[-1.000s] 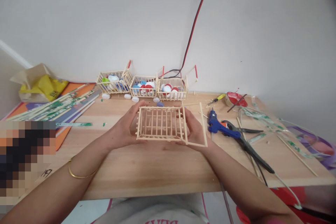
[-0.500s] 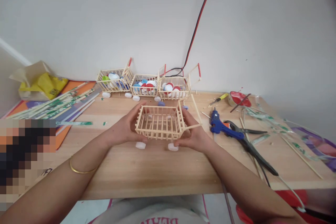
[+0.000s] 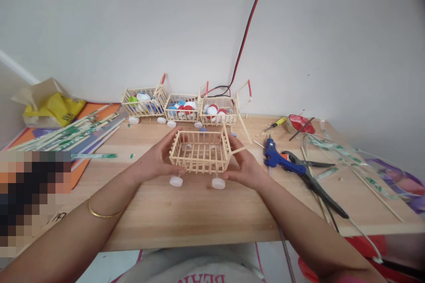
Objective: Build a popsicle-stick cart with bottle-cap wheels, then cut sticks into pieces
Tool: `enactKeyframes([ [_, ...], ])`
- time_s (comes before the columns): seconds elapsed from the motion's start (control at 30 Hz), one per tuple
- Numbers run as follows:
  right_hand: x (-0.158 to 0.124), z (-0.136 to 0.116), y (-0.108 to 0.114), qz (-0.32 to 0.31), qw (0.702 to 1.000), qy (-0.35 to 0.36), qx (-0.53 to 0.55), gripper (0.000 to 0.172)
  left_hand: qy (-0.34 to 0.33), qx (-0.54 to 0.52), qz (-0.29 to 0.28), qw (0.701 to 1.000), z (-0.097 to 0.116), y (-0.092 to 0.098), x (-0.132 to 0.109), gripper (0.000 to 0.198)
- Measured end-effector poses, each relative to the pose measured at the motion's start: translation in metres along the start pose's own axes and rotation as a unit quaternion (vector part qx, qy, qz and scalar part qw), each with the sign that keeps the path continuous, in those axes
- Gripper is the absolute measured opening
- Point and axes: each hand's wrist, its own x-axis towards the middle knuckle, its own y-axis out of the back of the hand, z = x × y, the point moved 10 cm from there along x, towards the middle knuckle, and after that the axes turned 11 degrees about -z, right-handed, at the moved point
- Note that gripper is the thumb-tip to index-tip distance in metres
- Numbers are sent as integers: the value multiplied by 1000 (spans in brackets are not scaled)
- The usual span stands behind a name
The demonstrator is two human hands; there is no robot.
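A small cart of pale wooden sticks (image 3: 199, 152), with white bottle-cap wheels (image 3: 218, 183) underneath, is held upright just above the wooden table (image 3: 199, 212). My left hand (image 3: 157, 159) grips its left end and my right hand (image 3: 244, 166) grips its right end, below the sloping handle. The fingers of both hands are curled round the cart's frame. The cart's basket is empty.
Three similar stick carts filled with coloured bottle caps (image 3: 181, 108) stand at the back by the wall. A blue glue gun (image 3: 280, 159), black scissors (image 3: 315, 181), a red tape roll (image 3: 297, 124) and loose sticks lie to the right. Stick packets (image 3: 69, 135) and a yellow bag (image 3: 55, 107) are left.
The cart has been tipped from showing its slatted face to sitting upright with its white wheels down. Both hands kept their hold on its ends.
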Motion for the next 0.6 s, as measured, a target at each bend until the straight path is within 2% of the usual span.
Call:
enactKeyframes([
  [0.23,-1,-5,3,16,999,34,8,85,20,-75,15,997,-10,5,-2,109],
  [0.43,-1,-8,5,30,998,54,-16,78,15,-117,13,993,-17,6,-2,104],
  [0.5,-2,-11,10,53,997,50,-31,72,13,-124,8,992,-17,6,-1,103],
  [0.6,-10,-19,28,137,987,46,-74,50,20,-106,20,994,-17,7,-1,104],
])
